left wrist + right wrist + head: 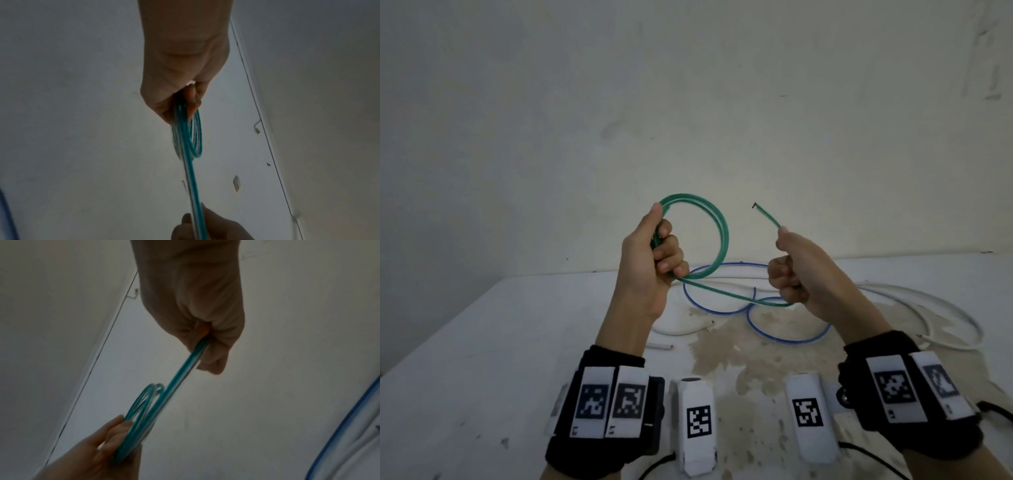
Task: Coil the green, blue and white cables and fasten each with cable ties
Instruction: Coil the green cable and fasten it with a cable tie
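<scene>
Left hand: the left hand [650,253] is raised above the tabletop, fingers and thumb curled; its grip is closed round the gathered loops of the green cable [717,240]. In the left wrist view the same hand [180,78] pinches the bundle where the strands meet.
Right hand: the right hand [799,270] is raised to the same height, fist curled; its grip is closed round a single run of the green cable. The free cable end [765,214] stands up out of the top of the fist and shows a dark cut tip.
Green cable: held in the air between both hands, clear of the tabletop. About two loops stand upright at the left hand; one strand runs from below those loops across and down into the bottom of the right fist. In the right wrist view the cable [180,374] runs nearly straight from the right hand [197,308] to the coil at the left hand [98,451]; this view is blurred.
Blue cable: the blue cable [784,337] lies loose on the tabletop in open curves, beneath and beyond the hands, uncoiled.
White cable: the white cable [945,317] lies loose on the tabletop, mostly to the right, with a further length near the left forearm; it overlaps the blue cable in places.
Tabletop: the tabletop [482,342] is white, with a brownish stained patch in the middle.
Wrist gear: black wrist bands [613,397] with square coded markers on both forearms.
Background: plain pale wall [688,85].
</scene>
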